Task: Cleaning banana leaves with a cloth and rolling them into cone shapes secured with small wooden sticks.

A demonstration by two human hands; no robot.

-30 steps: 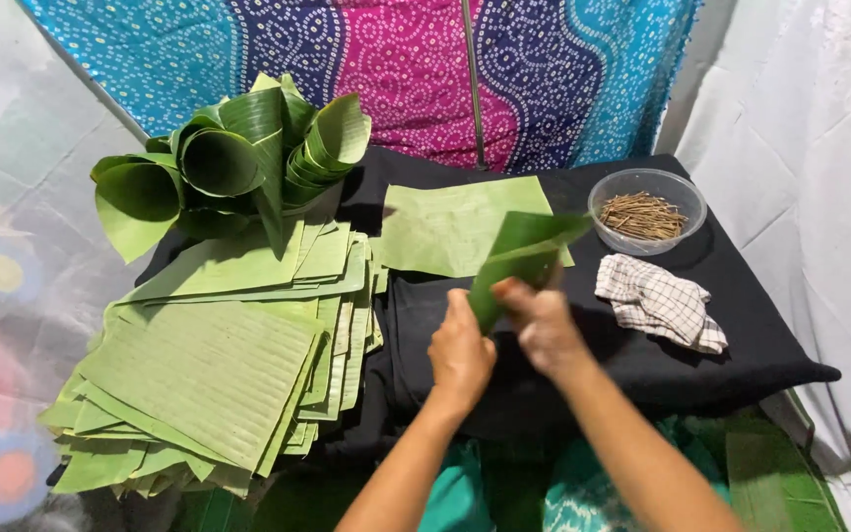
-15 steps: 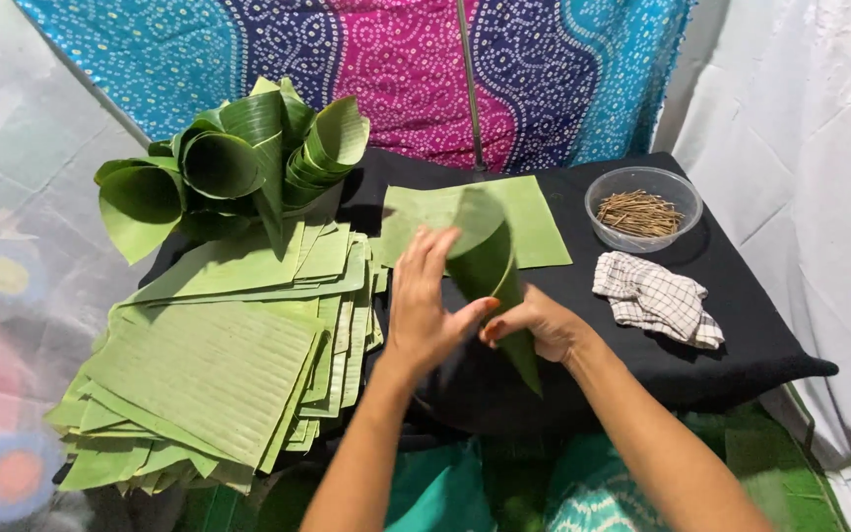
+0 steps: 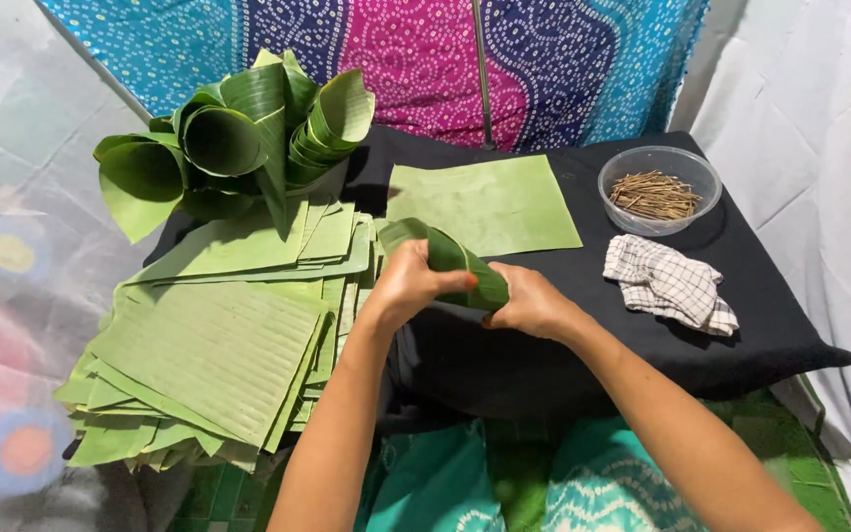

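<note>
Both hands hold one rolled banana leaf cone (image 3: 450,258) just above the black cloth. My left hand (image 3: 411,281) wraps its wide end from the left, and my right hand (image 3: 532,303) pinches its narrow end from the right. The cone lies nearly level, its open mouth facing left and back. A flat cut leaf sheet (image 3: 490,203) lies on the cloth right behind the hands. A thick stack of flat leaf sheets (image 3: 214,340) is to the left of my left hand.
A heap of finished leaf cones (image 3: 233,138) sits at the back left. A clear plastic bowl of thin sticks (image 3: 658,189) stands at the back right, with a checked cloth (image 3: 669,286) in front of it. The black-covered table (image 3: 760,330) ends at right.
The leaf was held upright and loosely curled; now it is rolled tight into a cone and lowered, tilted nearly level. Both hands have closed around it.
</note>
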